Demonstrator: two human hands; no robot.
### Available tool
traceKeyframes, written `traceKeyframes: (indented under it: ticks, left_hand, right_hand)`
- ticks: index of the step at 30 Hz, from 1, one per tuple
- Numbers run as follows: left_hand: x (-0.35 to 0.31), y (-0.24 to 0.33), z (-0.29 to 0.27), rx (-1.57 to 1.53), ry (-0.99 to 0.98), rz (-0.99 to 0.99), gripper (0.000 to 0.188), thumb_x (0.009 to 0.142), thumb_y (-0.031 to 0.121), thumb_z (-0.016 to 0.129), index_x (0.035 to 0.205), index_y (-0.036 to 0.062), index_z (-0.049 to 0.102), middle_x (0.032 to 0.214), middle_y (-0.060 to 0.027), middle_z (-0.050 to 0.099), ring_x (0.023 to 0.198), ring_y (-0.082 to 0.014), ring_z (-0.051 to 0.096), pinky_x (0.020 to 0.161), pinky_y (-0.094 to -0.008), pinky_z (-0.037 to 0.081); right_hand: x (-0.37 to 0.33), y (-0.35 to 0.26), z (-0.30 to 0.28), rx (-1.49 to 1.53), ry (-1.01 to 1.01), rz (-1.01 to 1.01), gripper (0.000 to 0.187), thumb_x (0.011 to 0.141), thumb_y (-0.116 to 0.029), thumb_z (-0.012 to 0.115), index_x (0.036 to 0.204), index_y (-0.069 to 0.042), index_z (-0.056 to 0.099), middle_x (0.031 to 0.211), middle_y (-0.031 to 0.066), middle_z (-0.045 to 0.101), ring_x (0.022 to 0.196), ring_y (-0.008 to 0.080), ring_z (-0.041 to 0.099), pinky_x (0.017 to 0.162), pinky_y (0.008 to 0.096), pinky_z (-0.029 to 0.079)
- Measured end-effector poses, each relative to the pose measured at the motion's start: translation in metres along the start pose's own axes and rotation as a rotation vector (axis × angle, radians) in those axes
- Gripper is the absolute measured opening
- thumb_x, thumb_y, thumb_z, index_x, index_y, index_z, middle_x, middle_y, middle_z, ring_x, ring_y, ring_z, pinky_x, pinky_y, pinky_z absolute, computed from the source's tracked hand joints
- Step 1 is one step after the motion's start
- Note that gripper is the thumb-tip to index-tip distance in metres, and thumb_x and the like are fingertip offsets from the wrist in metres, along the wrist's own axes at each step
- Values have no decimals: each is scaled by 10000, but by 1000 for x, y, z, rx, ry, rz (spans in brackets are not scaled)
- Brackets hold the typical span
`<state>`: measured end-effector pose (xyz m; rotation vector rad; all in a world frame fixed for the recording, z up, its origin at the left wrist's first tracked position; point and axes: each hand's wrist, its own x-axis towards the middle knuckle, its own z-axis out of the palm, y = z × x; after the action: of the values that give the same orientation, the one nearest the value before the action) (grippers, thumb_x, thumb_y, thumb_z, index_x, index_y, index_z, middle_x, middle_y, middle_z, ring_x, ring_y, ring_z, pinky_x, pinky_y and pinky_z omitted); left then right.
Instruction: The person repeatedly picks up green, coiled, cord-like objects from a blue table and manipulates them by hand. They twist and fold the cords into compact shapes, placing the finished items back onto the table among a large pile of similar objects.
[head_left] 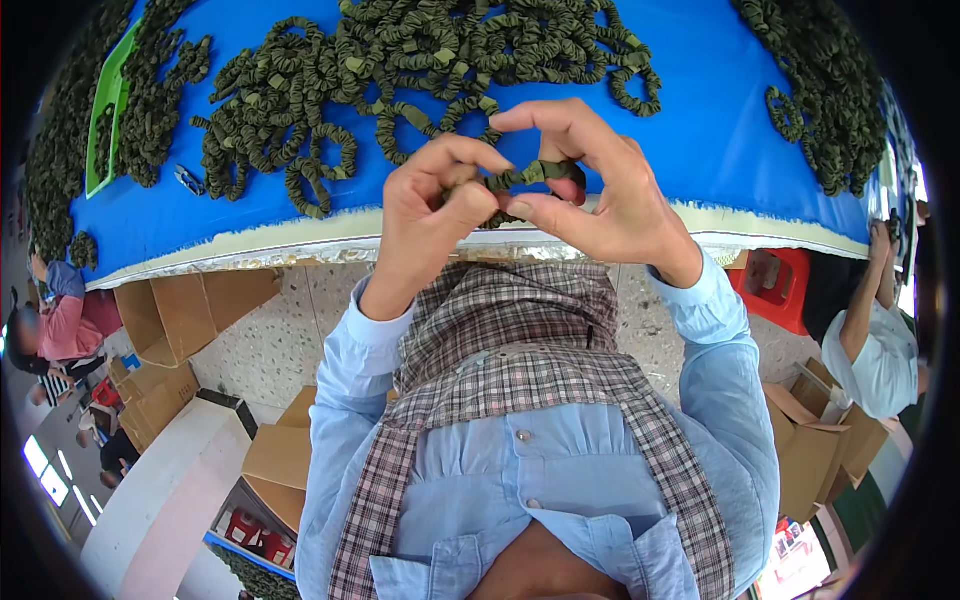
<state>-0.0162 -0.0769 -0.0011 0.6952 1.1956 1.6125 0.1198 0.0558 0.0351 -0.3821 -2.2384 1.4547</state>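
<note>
The olive-green elastic band [530, 176] sits between my two hands, held up just above the near edge of the blue table [700, 120]. It is a narrow strip of gathered, crinkled fabric, dark olive with a flatter, paler green patch near its middle where the ruffles smooth out. Only a short stretch shows; the rest curls down behind my fingers, and I cannot tell whether it forms a closed loop.

My left hand [430, 205] is clamped on the band's left end, thumb and bent fingers bunched tightly over it. My right hand [600, 190] pinches the right end between thumb and fingers, the index finger arched high over the top, so the two hands almost touch and make a ring around the strip.

Just beyond my hands lies a big heap of similar green bands [400, 70], ruffled loops tangled together across the blue cloth. More of them are piled at the far right [830, 90] and along the far left beside a green tray [105, 110]. A small dark clip-like object [188, 180] lies on the cloth left of the heap.

Below the table edge I see my light blue sleeves and checked apron [520, 360], cardboard boxes [190, 310] on the speckled floor, a red stool [775, 285], and another person in white [870, 340] at the right.
</note>
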Motion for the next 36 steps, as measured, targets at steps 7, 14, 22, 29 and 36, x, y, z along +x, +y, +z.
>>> traceKeyframes:
  ticks: [7,14,22,29,36]
  left_hand:
    - [-4,-11,-10,-68,4,106,163,926,151,595,844,14,560,674,-1,541,546,-47,466,495,-195,334]
    - [-10,-15,-10,-312,39,153,146,953,154,536,885,25,531,689,-44,545,614,-100,509,558,-235,393]
    - [-10,-26,-2,-368,52,10,233,1007,246,427,1023,29,510,722,-25,529,732,-124,557,707,-279,464]
    - [-6,-15,3,-107,-67,53,260,953,269,559,966,20,487,757,-35,558,660,-112,574,661,-277,519]
    - [-5,-22,6,-133,27,96,248,931,244,598,886,34,473,754,-53,578,641,-118,590,603,-250,505]
  right_hand:
    - [-3,11,4,-107,-8,-105,138,740,-53,721,874,-49,688,596,15,516,483,90,420,429,263,299]
    - [-2,11,6,-34,-31,-50,125,759,-48,706,881,-32,686,648,28,568,520,89,470,445,248,333]
    - [-8,17,15,137,31,-10,220,845,-51,639,1059,-13,605,830,57,612,720,120,556,639,259,461]
    - [-19,12,21,676,3,223,298,921,-46,554,1201,19,476,927,58,608,814,99,579,676,250,480]
    - [-18,6,25,343,33,175,294,828,22,645,1120,-3,620,929,78,630,706,94,621,528,193,448]
